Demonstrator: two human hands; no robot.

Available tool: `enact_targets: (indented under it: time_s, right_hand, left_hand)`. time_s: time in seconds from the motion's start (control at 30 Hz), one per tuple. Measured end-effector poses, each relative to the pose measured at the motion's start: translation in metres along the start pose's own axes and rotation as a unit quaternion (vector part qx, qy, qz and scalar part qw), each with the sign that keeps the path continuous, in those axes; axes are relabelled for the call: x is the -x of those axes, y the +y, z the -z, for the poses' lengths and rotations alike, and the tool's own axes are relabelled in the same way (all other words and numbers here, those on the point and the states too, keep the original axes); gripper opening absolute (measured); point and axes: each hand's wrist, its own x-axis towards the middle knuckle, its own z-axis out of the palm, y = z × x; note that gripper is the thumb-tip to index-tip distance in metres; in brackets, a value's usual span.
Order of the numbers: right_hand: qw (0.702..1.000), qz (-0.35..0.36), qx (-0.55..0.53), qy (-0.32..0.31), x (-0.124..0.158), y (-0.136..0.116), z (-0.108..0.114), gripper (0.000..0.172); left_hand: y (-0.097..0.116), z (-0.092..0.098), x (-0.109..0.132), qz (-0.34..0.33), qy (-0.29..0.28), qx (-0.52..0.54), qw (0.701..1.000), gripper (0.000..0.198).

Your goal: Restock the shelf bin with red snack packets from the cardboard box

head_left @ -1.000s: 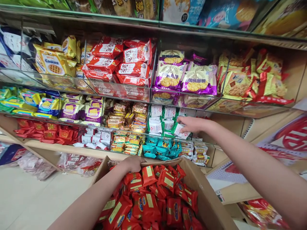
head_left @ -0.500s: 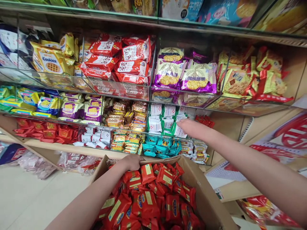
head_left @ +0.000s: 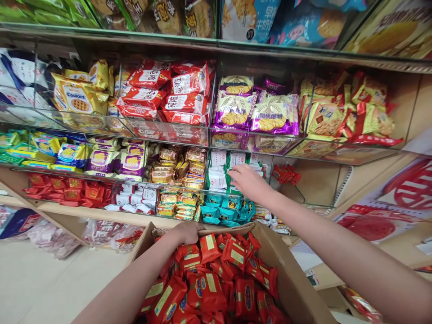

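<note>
My left hand (head_left: 187, 232) is closed over the far edge of an open cardboard box (head_left: 286, 270). Many red wrapped snack packets (head_left: 212, 288) fill the box. My right hand (head_left: 249, 180) reaches over the lower shelf bin, palm down, with fingers stretched and slightly apart. Its fingertips are at the white and green packets (head_left: 218, 177), and I see nothing held. Whether they touch the packets I cannot tell. Right of that bin, a few red packets (head_left: 286, 174) lie in a shelf compartment.
Clear dividers part the shelf bins. Teal packets (head_left: 227, 209) sit below my right hand, purple biscuit packs (head_left: 274, 112) above it. A glass shelf edge (head_left: 216, 41) runs across the top. Plastic bags (head_left: 52, 236) lie low at left, by the tiled floor (head_left: 57, 283).
My right hand has moved left across the white and green packets, and its fingers now show spread. The red packets at right are more exposed. My left hand stays on the box edge.
</note>
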Motion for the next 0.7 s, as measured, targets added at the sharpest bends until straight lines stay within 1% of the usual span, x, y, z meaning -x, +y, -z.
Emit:
enact_targets:
  time_s: [0.07,0.13,0.23,0.37,0.47,0.57,0.63,0.7]
  right_hand:
    - [0.999,0.013,-0.031,0.003,-0.009,-0.008,-0.01,0.022]
    - [0.998,0.012,-0.061,-0.003,-0.017,-0.011,-0.02,0.017]
    - [0.996,-0.025,-0.087,-0.002,-0.024,-0.012,-0.031,0.017]
    - [0.991,-0.079,-0.108,0.009,-0.027,-0.015,-0.036,0.016]
    - [0.99,-0.073,-0.122,0.002,-0.026,-0.015,-0.034,0.016]
    - [0.989,-0.064,-0.134,0.012,-0.023,-0.006,-0.024,0.017]
    - [0.988,-0.083,-0.125,0.032,-0.02,0.005,-0.014,0.02]
    - [0.988,-0.114,-0.091,0.045,-0.015,0.015,-0.003,0.021]
  left_hand:
    - [0.001,0.001,0.001,0.0,0.0,-0.005,1.0,0.043]
    - [0.002,0.002,0.003,-0.003,0.0,-0.007,1.0,0.044]
    - [0.001,0.003,0.004,-0.006,-0.002,-0.011,1.0,0.044]
    - [-0.002,0.003,0.003,-0.008,-0.003,-0.013,1.0,0.044]
    - [-0.003,0.002,0.001,-0.009,0.0,-0.011,1.0,0.044]
    - [-0.004,0.0,0.0,-0.012,0.003,-0.006,1.0,0.044]
    - [-0.005,-0.001,-0.001,-0.012,0.005,-0.002,1.0,0.043]
    - [-0.006,-0.003,-0.001,-0.011,0.008,0.001,1.0,0.043]
